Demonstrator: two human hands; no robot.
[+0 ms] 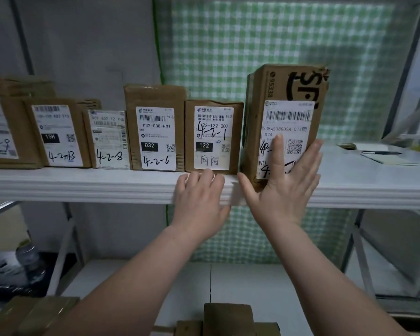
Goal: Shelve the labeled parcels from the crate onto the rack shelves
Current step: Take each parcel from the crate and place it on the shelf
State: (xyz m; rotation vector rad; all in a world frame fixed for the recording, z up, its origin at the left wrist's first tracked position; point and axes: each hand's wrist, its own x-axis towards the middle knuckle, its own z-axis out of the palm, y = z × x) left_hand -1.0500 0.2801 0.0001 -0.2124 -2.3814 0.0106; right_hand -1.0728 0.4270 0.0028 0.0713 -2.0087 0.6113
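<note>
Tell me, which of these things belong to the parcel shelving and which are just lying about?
Job:
tall parcel, with the flat right hand pressed on it
parcel 4-2-1, parcel 4-2-6, parcel 4-2-8, already shelved
rack shelf, left hand resting at its edge

Lying about:
pen and notepad at the shelf's right end
green checked curtain behind

left grip (200, 202): bare | right grip (284, 190): bare | forearms (141, 275): bare (both, full visible length)

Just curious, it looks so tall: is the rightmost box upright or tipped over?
Upright: the box stands on end on the shelf, right hand flat against its front.
</note>
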